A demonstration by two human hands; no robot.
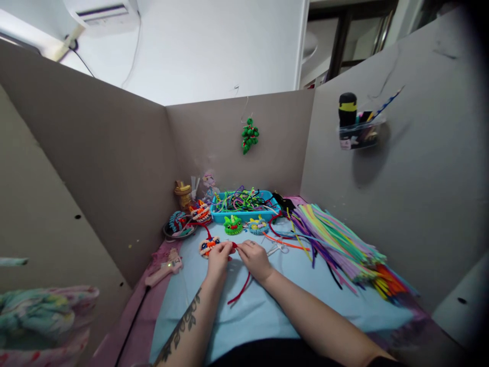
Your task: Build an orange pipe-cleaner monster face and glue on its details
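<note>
Near the middle of the blue table cover, my left hand (220,261) and my right hand (255,259) meet, fingers pinched on a red pipe cleaner (241,290). Its free tail hangs down toward me from between the hands, and a red bit shows at the fingertips. Just behind my left hand lies an orange, white and blue pipe-cleaner piece (208,246), partly covered by the hand. Scissors (278,248) rest to the right of my right hand. Beyond the hands sit a green pipe-cleaner animal head (233,225) and a blue-yellow one (258,225).
A blue tray (244,216) of pipe-cleaner scraps stands at the back. Bundles of coloured pipe cleaners (336,239) spread along the right. On the left are a pink glue gun (164,271) with a cord and a dark bowl (179,233). Grey panels enclose the table.
</note>
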